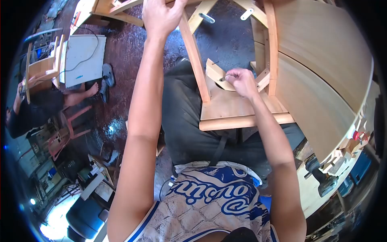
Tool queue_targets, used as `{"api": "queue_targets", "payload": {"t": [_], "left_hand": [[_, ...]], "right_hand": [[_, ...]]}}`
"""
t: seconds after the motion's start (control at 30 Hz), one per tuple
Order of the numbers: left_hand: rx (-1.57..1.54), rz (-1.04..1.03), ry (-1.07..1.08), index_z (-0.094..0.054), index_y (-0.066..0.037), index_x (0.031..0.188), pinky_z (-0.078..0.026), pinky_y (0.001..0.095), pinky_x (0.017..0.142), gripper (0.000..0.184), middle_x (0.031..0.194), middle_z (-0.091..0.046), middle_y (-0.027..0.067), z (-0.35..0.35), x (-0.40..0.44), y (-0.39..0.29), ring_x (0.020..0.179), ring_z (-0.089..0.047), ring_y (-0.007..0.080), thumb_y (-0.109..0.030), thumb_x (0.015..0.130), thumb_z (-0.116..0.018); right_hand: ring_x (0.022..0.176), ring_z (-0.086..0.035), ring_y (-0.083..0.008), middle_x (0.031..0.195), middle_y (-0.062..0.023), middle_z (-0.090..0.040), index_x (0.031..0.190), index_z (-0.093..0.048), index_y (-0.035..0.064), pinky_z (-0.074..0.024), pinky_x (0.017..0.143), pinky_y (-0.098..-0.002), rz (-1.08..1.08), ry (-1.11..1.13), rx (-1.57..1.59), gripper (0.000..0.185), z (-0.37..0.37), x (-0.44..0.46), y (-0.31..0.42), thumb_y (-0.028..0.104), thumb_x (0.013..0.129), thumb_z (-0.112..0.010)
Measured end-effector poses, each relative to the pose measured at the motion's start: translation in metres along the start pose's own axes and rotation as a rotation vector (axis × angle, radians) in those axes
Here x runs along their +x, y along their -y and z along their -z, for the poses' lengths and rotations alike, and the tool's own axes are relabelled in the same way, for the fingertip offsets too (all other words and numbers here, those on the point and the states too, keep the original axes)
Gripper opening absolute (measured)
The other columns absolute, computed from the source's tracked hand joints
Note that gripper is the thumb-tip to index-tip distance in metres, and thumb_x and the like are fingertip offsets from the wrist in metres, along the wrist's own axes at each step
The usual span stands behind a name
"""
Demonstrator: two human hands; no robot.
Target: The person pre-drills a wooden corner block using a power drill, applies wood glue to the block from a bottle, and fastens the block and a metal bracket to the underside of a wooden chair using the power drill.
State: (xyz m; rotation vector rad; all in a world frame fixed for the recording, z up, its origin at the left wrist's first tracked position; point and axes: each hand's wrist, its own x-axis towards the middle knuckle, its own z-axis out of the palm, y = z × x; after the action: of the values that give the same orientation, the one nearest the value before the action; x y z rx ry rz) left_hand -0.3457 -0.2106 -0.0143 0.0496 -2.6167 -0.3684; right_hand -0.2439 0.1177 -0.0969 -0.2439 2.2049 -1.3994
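An upturned wooden chair frame [194,60] rests across my lap, its flat panel [229,105] towards me. At the top edge my left hand [160,18] is closed on the frame's upper end; its fingertips are cut off. My right hand [242,82] is inside the frame, thumb and fingers pinched on a small dark metal fastener [223,79]. It is held at a loose-looking angled wooden corner block [214,72], from which a thin dark screw [215,63] sticks out. Metal plates [207,18] sit on the far corner braces.
Large curved plywood sheets [318,72] stand close on the right. A cordless drill [324,179] lies on the bench at lower right. At left, another person [36,109] sits by a wooden chair frame [42,66] and a white board [84,56]. Slippers [107,76] lie on the floor.
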Motion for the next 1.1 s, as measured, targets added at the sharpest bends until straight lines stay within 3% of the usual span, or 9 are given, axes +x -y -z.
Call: {"api": "queue_targets", "payload": {"t": [0.03, 0.17, 0.37, 0.43, 0.47, 0.53, 0.77, 1.03, 1.1], "left_hand": [[-0.216, 0.197, -0.037, -0.075, -0.004, 0.11, -0.054, 0.0528, 0.087, 0.035, 0.106, -0.075, 0.0198, 0.011, -0.003, -0.017, 0.098, -0.071, 0.0374, -0.035, 0.093, -0.075], [-0.379, 0.2, -0.028, -0.076, -0.001, 0.1, -0.056, 0.0489, 0.079, 0.031, 0.098, -0.077, 0.0187, 0.044, 0.0, -0.057, 0.091, -0.073, 0.0356, -0.03, 0.092, -0.075], [-0.327, 0.288, 0.015, -0.079, -0.003, 0.103, -0.056, 0.0477, 0.087, 0.03, 0.099, -0.078, 0.0201, 0.039, -0.01, -0.054, 0.096, -0.074, 0.0339, -0.029, 0.088, -0.079], [-0.255, 0.119, 0.118, -0.079, -0.006, 0.107, -0.055, 0.051, 0.091, 0.033, 0.107, -0.077, 0.0218, 0.043, -0.012, -0.053, 0.099, -0.074, 0.0358, -0.032, 0.086, -0.081], [-0.163, -0.085, -0.325, -0.077, -0.006, 0.106, -0.055, 0.0462, 0.087, 0.028, 0.102, -0.076, 0.0171, 0.038, -0.017, -0.059, 0.095, -0.073, 0.0338, -0.026, 0.086, -0.081], [-0.165, -0.265, -0.632, -0.075, -0.007, 0.103, -0.055, 0.0416, 0.086, 0.019, 0.099, -0.074, 0.0129, 0.036, -0.043, -0.073, 0.095, -0.07, 0.0317, -0.014, 0.086, -0.077], [-0.387, 0.2, 0.134, -0.072, -0.004, 0.108, -0.054, 0.0403, 0.09, 0.019, 0.108, -0.071, 0.0143, 0.018, -0.193, -0.09, 0.105, -0.068, 0.0316, -0.004, 0.089, -0.072], [-0.184, -0.342, 0.531, -0.07, -0.01, 0.125, -0.039, 0.0506, 0.119, 0.046, 0.123, -0.07, 0.0128, 0.005, -0.178, -0.093, 0.129, -0.062, 0.0312, -0.016, 0.079, -0.077], [0.003, -0.445, 0.896, -0.069, -0.009, 0.131, -0.037, 0.0502, 0.123, 0.054, 0.129, -0.07, 0.0138, -0.002, -0.163, -0.094, 0.133, -0.061, 0.0298, -0.02, 0.078, -0.076]], "right_hand": [[0.084, -0.074, -0.0318, 0.092, -0.0189, -0.076, 0.098, -0.079, 0.0033, -0.0556, 0.078, -0.0415, -0.01, 0.076, -0.096, 0.018, -0.002, 0.003, 0.004, 0.016, 0.086, -0.073], [0.086, -0.074, -0.0319, 0.094, -0.0197, -0.076, 0.098, -0.08, 0.0034, -0.0551, 0.08, -0.0411, -0.012, 0.143, -0.091, 0.019, -0.011, -0.002, -0.015, 0.017, 0.087, -0.072], [0.082, -0.072, -0.0289, 0.093, -0.017, -0.077, 0.102, -0.079, 0.0036, -0.0546, 0.079, -0.0401, -0.102, 0.05, 0.028, 0.021, -0.02, -0.014, -0.038, 0.018, 0.09, -0.071], [0.082, -0.072, -0.029, 0.093, -0.0168, -0.077, 0.102, -0.079, 0.0038, -0.0546, 0.079, -0.0402, -0.105, 0.052, 0.007, 0.021, -0.014, -0.015, -0.038, 0.019, 0.09, -0.071], [0.082, -0.073, -0.0292, 0.093, -0.0167, -0.077, 0.103, -0.079, 0.0041, -0.0546, 0.079, -0.0403, -0.105, 0.064, -0.014, 0.021, -0.012, -0.017, -0.038, 0.019, 0.09, -0.071], [0.083, -0.073, -0.0294, 0.092, -0.0169, -0.077, 0.102, -0.079, 0.005, -0.0547, 0.079, -0.0404, -0.097, 0.096, -0.027, 0.021, -0.007, -0.015, -0.04, 0.019, 0.089, -0.071], [0.084, -0.074, -0.0321, 0.085, -0.0177, -0.076, 0.097, -0.081, 0.0089, -0.0557, 0.079, -0.0446, -0.138, 0.165, -0.067, 0.02, -0.019, -0.016, -0.045, 0.02, 0.085, -0.07], [0.086, -0.075, -0.0333, 0.091, -0.0169, -0.078, 0.098, -0.082, 0.0101, -0.0568, 0.082, -0.0445, -0.143, 0.266, -0.12, 0.022, -0.016, -0.016, -0.05, 0.019, 0.082, -0.07], [0.087, -0.075, -0.0332, 0.092, -0.0169, -0.078, 0.098, -0.082, 0.0102, -0.0569, 0.083, -0.0442, -0.136, 0.285, -0.106, 0.022, -0.016, -0.016, -0.053, 0.019, 0.082, -0.07]]}}
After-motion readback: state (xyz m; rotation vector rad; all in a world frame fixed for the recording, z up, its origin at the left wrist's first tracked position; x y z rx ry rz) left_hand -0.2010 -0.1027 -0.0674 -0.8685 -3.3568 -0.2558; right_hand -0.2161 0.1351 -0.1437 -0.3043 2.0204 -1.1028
